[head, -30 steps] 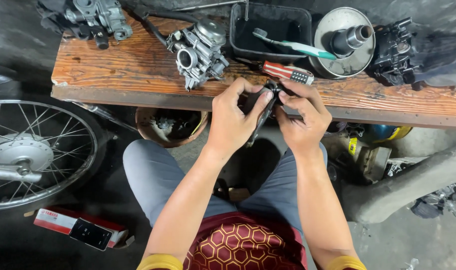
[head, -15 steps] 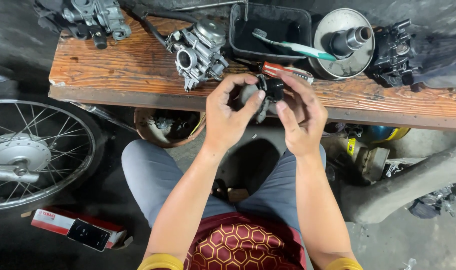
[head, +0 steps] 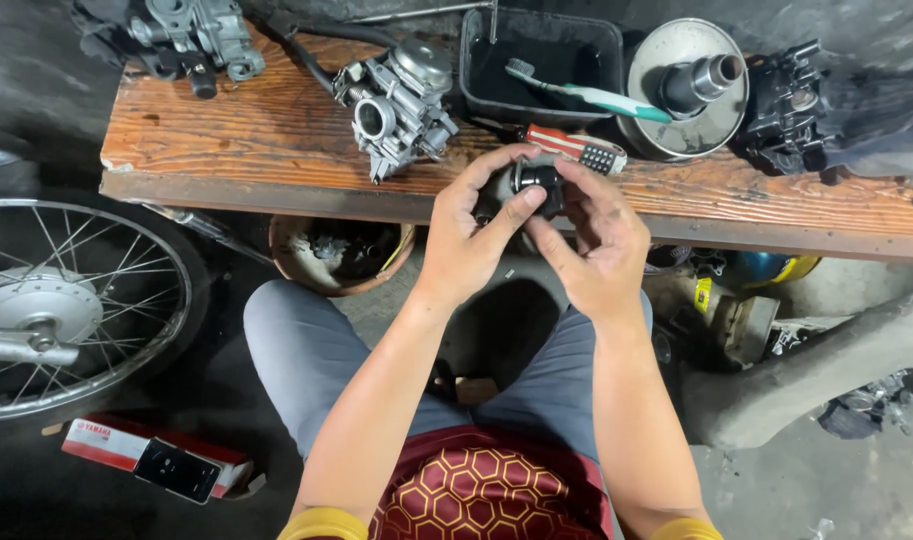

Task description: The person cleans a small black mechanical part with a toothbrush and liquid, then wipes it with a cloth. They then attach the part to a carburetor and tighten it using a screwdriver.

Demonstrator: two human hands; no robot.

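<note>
A small black rubber part with a metal ring (head: 536, 183) sits pinched between both hands at the near edge of a worn wooden plank bench (head: 276, 150), raised just above the person's knees. The left hand (head: 473, 235) wraps its fingers around the part from the left with the thumb pressed on its front, while the right hand (head: 598, 248) closes on it from the right, fingertips meeting the left thumb; the two hands are together, clamped on the one piece. Just beyond the right hand's fingers lies a red-handled tool (head: 574, 148). Farther out from the hands rest a black tray (head: 481, 65) holding a teal-handled toothbrush (head: 588, 95), a round metal clutch drum (head: 688, 90) to the right, and a silver carburetor (head: 398, 105) beyond the left hand. A second carburetor (head: 191, 35) sits at the far left end. Below the left forearm, a spoked wheel (head: 61, 300) and a red box (head: 151, 458) lie on the floor.
</note>
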